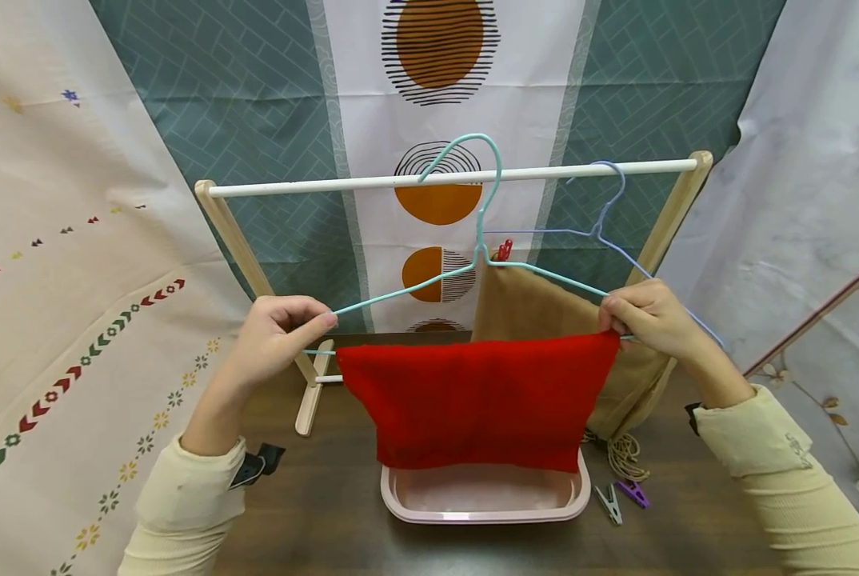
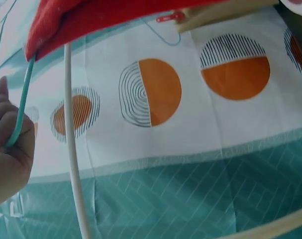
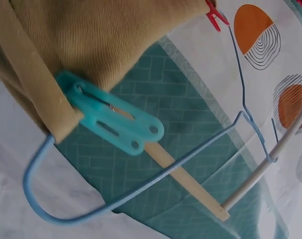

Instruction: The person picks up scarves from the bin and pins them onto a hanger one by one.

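A red cloth (image 1: 473, 404) hangs over the bottom bar of a turquoise wire hanger (image 1: 393, 294). My left hand (image 1: 278, 336) pinches the hanger's left corner, beside the cloth's edge; the left wrist view also has this hand (image 2: 11, 134) round the bent wire. With my right hand (image 1: 645, 316) I grip the hanger's right end, fingers touching the cloth's upper right corner. The hanger's hook stands in front of the white rail (image 1: 314, 186); whether it touches is unclear. The right wrist view does not show my right hand.
A blue hanger (image 1: 609, 208) on the rail holds a brown cloth (image 1: 537, 308), with a red clothespin (image 3: 216, 16) and a turquoise clothespin (image 3: 116, 117). Below are a pink basin (image 1: 487, 516), a rope (image 1: 624, 460), a grey clothespin (image 1: 609, 504) and a purple clothespin (image 1: 634, 493).
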`<state>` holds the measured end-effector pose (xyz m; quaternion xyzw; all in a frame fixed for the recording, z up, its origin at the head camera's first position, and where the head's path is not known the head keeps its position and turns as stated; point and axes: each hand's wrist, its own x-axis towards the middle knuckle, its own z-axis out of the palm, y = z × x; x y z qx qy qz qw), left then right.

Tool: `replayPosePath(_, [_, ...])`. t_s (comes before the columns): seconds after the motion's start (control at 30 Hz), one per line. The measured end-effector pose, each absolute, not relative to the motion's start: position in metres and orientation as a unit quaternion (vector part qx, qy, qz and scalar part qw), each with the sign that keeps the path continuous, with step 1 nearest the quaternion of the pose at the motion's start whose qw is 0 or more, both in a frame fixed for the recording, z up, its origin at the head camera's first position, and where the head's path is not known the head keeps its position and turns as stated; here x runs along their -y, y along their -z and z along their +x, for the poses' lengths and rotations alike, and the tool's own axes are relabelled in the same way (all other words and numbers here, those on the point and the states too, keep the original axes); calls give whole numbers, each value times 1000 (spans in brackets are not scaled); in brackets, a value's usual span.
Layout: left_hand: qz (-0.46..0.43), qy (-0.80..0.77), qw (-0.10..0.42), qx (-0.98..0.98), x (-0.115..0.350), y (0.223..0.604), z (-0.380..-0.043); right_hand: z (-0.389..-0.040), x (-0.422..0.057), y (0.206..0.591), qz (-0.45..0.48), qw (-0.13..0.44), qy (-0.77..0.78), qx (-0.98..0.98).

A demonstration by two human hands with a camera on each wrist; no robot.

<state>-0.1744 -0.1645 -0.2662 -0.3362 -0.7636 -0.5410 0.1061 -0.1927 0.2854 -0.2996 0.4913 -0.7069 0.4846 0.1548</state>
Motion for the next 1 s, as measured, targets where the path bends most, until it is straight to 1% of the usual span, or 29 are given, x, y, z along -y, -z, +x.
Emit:
replayPosePath(0.17, [-305,611,103,723,156,267,-181,-191,-286,288,456,163,-429,763])
replayPosePath(0.33, [-285,690,113,655,147,268,-186,-184,-286,275,370,156,-372,837])
replayPosePath(0.5, [-266,729,132,616,142,268,-185,-173,-292,269,289,156,-347,878])
replayPosePath(0.73, [-248,744,155,601,137,269,-181,-159,-307,282,252,195,-295,901])
replayPosePath(1.0, [-241,752,172,589,134,271,-182,-145,-326,315,207,231,-295,904])
